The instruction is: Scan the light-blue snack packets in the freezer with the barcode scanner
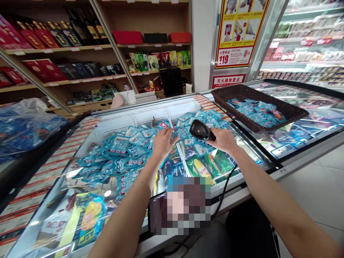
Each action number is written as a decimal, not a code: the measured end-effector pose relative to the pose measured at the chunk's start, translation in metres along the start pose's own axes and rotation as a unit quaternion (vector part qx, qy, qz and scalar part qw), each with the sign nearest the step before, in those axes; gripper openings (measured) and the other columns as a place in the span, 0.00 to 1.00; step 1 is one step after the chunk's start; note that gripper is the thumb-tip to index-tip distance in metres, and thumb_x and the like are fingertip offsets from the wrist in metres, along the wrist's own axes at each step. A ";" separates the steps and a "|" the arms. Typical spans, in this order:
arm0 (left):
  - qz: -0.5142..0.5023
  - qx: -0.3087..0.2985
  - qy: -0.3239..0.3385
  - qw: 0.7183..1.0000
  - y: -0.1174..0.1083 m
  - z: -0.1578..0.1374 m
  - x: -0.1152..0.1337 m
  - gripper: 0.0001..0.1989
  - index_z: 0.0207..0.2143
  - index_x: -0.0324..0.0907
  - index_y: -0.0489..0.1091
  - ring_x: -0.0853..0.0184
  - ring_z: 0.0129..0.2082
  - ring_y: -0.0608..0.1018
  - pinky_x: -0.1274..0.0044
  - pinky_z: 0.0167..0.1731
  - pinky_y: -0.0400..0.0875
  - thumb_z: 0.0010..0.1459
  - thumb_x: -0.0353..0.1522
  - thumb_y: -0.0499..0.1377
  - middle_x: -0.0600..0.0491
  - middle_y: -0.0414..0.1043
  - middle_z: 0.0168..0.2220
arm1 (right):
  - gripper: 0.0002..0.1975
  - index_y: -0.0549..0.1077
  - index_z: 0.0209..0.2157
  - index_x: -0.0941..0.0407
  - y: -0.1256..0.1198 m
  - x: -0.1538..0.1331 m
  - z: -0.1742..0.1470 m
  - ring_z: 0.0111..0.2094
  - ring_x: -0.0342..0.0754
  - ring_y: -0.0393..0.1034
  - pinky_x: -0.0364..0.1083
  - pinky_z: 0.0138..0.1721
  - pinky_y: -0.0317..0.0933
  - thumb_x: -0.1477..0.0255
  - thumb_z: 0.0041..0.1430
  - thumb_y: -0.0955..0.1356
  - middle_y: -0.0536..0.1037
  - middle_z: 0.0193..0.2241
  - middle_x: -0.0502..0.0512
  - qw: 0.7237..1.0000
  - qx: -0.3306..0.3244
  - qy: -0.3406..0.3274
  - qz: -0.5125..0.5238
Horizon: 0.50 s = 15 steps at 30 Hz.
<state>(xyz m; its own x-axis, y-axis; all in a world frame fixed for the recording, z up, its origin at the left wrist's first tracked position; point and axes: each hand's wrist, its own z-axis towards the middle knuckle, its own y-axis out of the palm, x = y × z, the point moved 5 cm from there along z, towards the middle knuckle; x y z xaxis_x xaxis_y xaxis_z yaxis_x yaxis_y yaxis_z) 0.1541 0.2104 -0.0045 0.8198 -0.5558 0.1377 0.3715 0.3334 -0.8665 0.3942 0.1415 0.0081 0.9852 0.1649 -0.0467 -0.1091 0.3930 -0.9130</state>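
My right hand (224,139) is wrapped round the grip of a black handheld barcode scanner (199,129), its head tilted over the packets. A dark cable hangs down below this hand. My left hand (162,143) is at the near edge of the pile, thumb apart from the fingers, and I see nothing held in it. The small blue snack packets (118,147) lie heaped on the glass top of a chest freezer (103,123), spreading left and right of my hands. Whether my left fingertips touch a packet cannot be made out.
A brown woven basket (255,126) with more blue packets stands on the freezer to the right. A tablet-like screen (158,213), partly blurred out, is at the near edge. Plastic-wrapped blue goods (27,125) sit at left. Shelves (153,21) stand behind.
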 end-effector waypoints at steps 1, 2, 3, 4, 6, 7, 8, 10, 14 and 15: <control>0.008 -0.005 -0.009 1.000 0.003 0.000 -0.002 0.24 0.52 0.44 0.64 0.56 0.50 0.68 0.65 0.49 0.61 0.58 0.47 0.49 0.46 0.67 0.50 | 0.18 0.70 0.43 0.55 0.000 -0.001 0.000 0.33 0.52 0.72 0.45 0.31 0.56 0.60 0.52 0.65 0.78 0.33 0.56 1.000 -0.003 -0.005 -0.001; 0.013 -0.015 -0.016 1.000 0.006 -0.001 -0.004 0.25 0.52 0.44 0.63 0.55 0.50 0.68 0.64 0.49 0.60 0.57 0.47 0.49 0.45 0.67 0.50 | 0.18 0.70 0.43 0.55 0.000 -0.001 0.000 0.33 0.52 0.72 0.45 0.31 0.56 0.61 0.52 0.65 0.78 0.34 0.56 1.000 -0.006 -0.010 -0.001; 0.014 -0.027 -0.023 0.999 0.008 -0.001 -0.006 0.26 0.52 0.44 0.63 0.54 0.50 0.68 0.63 0.49 0.60 0.56 0.48 0.50 0.46 0.67 0.50 | 0.18 0.70 0.43 0.55 0.001 -0.002 -0.001 0.34 0.52 0.72 0.45 0.32 0.56 0.61 0.52 0.65 0.78 0.34 0.55 1.000 -0.008 -0.017 0.002; 0.011 -0.036 -0.028 0.999 0.010 -0.001 -0.008 0.26 0.52 0.44 0.64 0.54 0.50 0.68 0.63 0.49 0.60 0.55 0.48 0.52 0.46 0.68 0.49 | 0.18 0.69 0.43 0.55 0.001 -0.003 -0.001 0.34 0.51 0.72 0.45 0.32 0.56 0.62 0.52 0.65 0.78 0.34 0.55 1.000 -0.009 -0.025 0.006; -0.013 -0.039 -0.038 0.998 0.010 0.000 -0.010 0.29 0.53 0.43 0.62 0.54 0.49 0.68 0.64 0.48 0.62 0.52 0.48 0.55 0.45 0.67 0.48 | 0.19 0.69 0.45 0.54 0.001 -0.004 -0.002 0.34 0.51 0.72 0.45 0.33 0.56 0.62 0.52 0.65 0.78 0.35 0.54 0.999 -0.008 -0.044 0.015; -0.034 -0.034 -0.043 0.998 0.008 0.000 -0.010 0.31 0.54 0.42 0.61 0.55 0.49 0.69 0.66 0.47 0.63 0.51 0.47 0.57 0.45 0.67 0.48 | 0.19 0.68 0.45 0.54 0.002 -0.005 -0.002 0.34 0.51 0.72 0.45 0.33 0.56 0.62 0.52 0.65 0.78 0.35 0.54 0.998 -0.007 -0.052 0.020; -0.060 -0.027 -0.051 0.997 0.007 0.001 -0.011 0.31 0.55 0.42 0.61 0.57 0.48 0.69 0.67 0.46 0.64 0.51 0.46 0.58 0.44 0.66 0.48 | 0.20 0.68 0.46 0.54 0.002 -0.005 -0.002 0.35 0.51 0.72 0.45 0.33 0.56 0.62 0.52 0.65 0.78 0.35 0.54 0.998 -0.007 -0.060 0.023; -0.120 -0.010 -0.074 0.990 0.004 0.001 -0.012 0.27 0.53 0.42 0.63 0.60 0.44 0.71 0.70 0.43 0.66 0.52 0.43 0.57 0.46 0.67 0.47 | 0.20 0.68 0.46 0.54 0.001 -0.006 -0.003 0.34 0.51 0.72 0.45 0.32 0.56 0.62 0.52 0.65 0.78 0.34 0.54 0.997 -0.006 -0.068 0.027; -0.259 0.053 -0.158 0.951 0.003 0.001 -0.022 0.16 0.43 0.42 0.65 0.66 0.36 0.73 0.75 0.33 0.67 0.53 0.39 0.55 0.50 0.70 0.40 | 0.20 0.68 0.46 0.55 0.001 -0.007 -0.003 0.34 0.50 0.72 0.44 0.31 0.56 0.62 0.52 0.65 0.78 0.34 0.54 0.997 -0.005 -0.074 0.034; -0.292 0.074 -0.177 0.937 0.004 0.000 -0.025 0.15 0.41 0.41 0.64 0.67 0.35 0.72 0.76 0.31 0.67 0.53 0.39 0.56 0.51 0.70 0.38 | 0.20 0.68 0.46 0.54 0.001 -0.007 -0.003 0.34 0.50 0.72 0.44 0.31 0.56 0.62 0.52 0.65 0.78 0.34 0.53 0.996 -0.004 -0.077 0.035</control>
<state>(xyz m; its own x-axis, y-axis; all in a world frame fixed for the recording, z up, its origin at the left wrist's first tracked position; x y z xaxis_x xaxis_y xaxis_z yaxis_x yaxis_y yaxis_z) 0.1348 0.2259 -0.0112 0.5408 -0.3981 0.7410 0.8370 0.1673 -0.5210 0.3874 0.1375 0.0063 0.9435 0.3280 -0.0478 -0.1742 0.3680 -0.9134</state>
